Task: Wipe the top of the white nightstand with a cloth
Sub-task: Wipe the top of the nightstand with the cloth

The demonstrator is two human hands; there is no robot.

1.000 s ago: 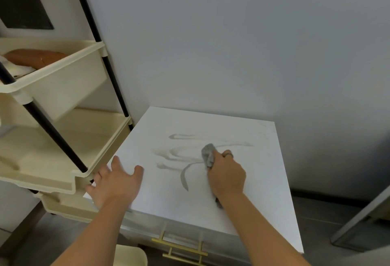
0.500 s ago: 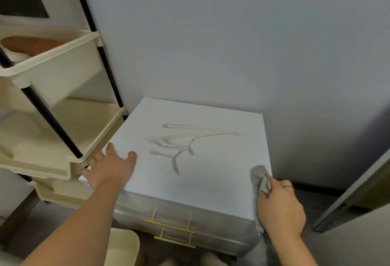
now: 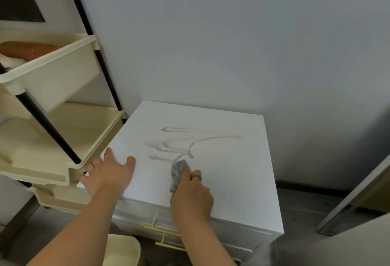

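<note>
The white nightstand (image 3: 238, 173) stands against the grey wall, its top marked with grey smears (image 3: 179, 145) near the middle. My right hand (image 3: 192, 194) presses a small grey cloth (image 3: 177, 173) onto the front middle of the top, just below the smears. A ring shows on one finger. My left hand (image 3: 107, 175) lies flat with fingers spread on the front left corner of the top.
A cream tiered trolley (image 3: 52, 139) with black poles stands close against the nightstand's left side. Gold drawer handles (image 3: 162, 232) run along the nightstand's front. A cream bin (image 3: 122, 251) sits on the floor below. A door edge (image 3: 354, 202) angles in at right.
My right hand with the cloth has swept from the front right corner back left to the front middle of the top. The left hand stays on the left corner.
</note>
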